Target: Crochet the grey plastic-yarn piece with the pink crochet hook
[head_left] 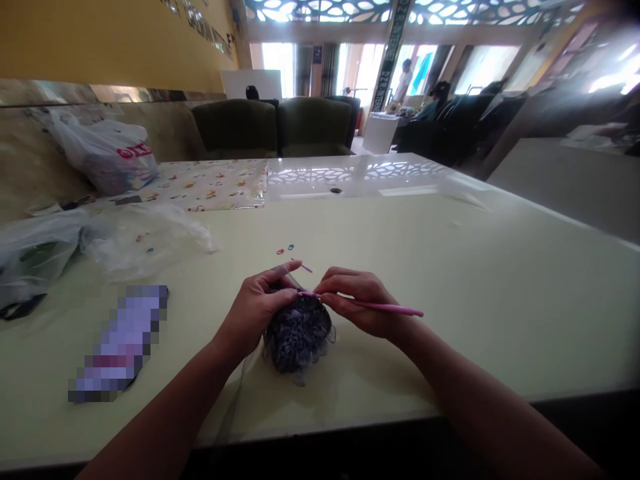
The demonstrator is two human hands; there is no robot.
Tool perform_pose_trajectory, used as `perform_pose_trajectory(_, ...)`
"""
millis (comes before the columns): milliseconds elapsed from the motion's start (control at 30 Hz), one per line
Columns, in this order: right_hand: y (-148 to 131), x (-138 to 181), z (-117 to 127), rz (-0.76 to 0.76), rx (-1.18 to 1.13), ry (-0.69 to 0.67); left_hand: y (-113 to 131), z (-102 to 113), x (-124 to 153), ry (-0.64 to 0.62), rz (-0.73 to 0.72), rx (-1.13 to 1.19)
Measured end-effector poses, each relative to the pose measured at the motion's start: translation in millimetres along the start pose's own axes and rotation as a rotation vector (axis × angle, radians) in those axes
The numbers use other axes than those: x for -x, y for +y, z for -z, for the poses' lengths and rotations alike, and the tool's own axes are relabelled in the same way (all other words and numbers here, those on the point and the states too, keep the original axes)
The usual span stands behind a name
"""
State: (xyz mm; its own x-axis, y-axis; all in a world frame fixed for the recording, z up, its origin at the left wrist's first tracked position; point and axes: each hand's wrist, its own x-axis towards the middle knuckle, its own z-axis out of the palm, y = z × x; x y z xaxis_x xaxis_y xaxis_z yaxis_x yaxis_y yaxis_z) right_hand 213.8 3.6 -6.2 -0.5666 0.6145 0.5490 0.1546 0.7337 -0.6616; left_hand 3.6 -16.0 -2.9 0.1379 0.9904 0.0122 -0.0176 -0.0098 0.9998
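A dark grey-purple crocheted piece [299,333] with loose frilly bits hangs between my hands, just above the table. My left hand [263,297] pinches its upper left edge, thumb on top, while the index finger points out to the right with a strand of yarn near it. In my right hand [357,297] is a pink crochet hook [393,309], gripped between thumb and fingers. The hook's tip lies at the top edge of the piece, by my left thumb. A thin grey strand [240,383] trails from the left hand to the table's front edge.
Small pink [280,251] and teal stitch markers [291,247] and a thin purple stick [305,267] lie beyond my hands. At left are a blurred-out phone-like object [123,343], clear plastic bags [145,240] and a filled white bag [113,157]. Dark chairs [315,127] stand behind the table.
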Motion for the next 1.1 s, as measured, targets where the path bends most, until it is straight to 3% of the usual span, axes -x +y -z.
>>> perform_pose_trajectory(667,-0.7,1.2,-3.9,0.038,0.188,-0.106,2.7,-4.9,5.0,0.103,-0.093,-0.285)
perform_pose_trajectory(867,-1.1,2.0,-6.2,0.012,0.254,-0.063,1.5,-6.5,5.0,0.122,-0.074,-0.303)
perform_pose_trajectory(1100,1.3,1.6,-5.0,0.077,0.315,-0.120,-0.9,-9.9,5.7,0.141,-0.094,-0.353)
